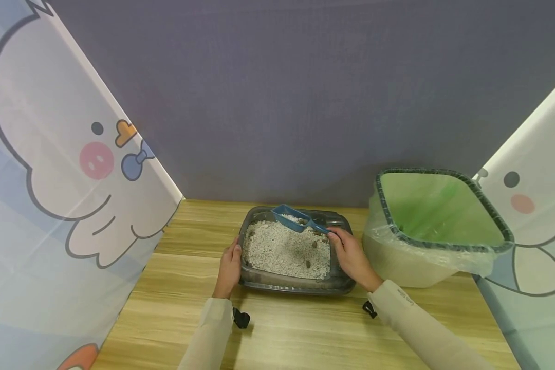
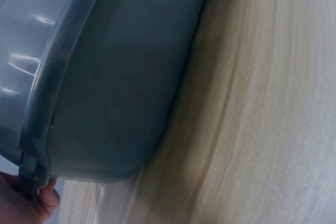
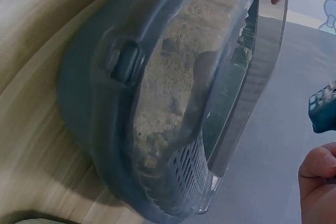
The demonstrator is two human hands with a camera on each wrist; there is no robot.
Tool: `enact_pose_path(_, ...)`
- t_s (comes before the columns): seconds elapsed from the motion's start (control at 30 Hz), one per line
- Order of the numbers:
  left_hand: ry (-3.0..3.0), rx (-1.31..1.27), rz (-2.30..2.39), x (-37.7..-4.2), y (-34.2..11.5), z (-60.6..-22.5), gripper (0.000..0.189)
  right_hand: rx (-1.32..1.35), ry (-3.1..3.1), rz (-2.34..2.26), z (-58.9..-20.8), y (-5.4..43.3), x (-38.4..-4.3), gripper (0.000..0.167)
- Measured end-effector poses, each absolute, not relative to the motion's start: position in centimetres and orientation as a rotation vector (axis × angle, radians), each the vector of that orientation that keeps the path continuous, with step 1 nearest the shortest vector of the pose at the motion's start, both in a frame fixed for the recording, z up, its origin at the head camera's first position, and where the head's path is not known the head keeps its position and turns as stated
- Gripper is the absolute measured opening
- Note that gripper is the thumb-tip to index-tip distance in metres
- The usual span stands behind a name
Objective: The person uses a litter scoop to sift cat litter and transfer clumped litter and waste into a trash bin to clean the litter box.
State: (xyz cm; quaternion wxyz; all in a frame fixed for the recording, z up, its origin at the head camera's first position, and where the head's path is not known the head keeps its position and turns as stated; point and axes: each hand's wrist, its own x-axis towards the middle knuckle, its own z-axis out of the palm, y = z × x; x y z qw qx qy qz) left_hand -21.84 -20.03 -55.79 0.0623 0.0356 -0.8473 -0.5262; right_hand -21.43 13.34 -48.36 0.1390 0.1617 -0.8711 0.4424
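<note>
A dark grey litter box (image 1: 296, 289) sits on the wooden table, filled with pale granular litter (image 1: 277, 252). Several brown clumps (image 1: 308, 264) lie on the litter, mostly toward its right side. My left hand (image 1: 228, 270) holds the box's left rim; in the left wrist view its fingers (image 2: 48, 196) curl at the rim's edge. With my right hand (image 1: 350, 257) I grip the handle of a blue litter scoop (image 1: 290, 223), raised over the far part of the box. Some litter and a brown clump rest in the scoop. In the right wrist view only part of the slotted scoop (image 3: 323, 109) shows.
To the right of the box stands a pale bin (image 1: 398, 264) with a dark rim and green inside, lined with a clear plastic bag (image 1: 472, 262). A grey partition (image 1: 277, 103) rises behind the table (image 1: 296, 339). Printed cartoon panels (image 1: 65, 128) flank both sides.
</note>
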Motion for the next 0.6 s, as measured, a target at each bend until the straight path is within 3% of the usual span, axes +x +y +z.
enact_pose_path(0.6,-2.543,0.098,-1.568,-21.94,-20.01,-55.76,0.053,0.443,-2.419,1.182,-49.25,13.55,-21.37,0.025)
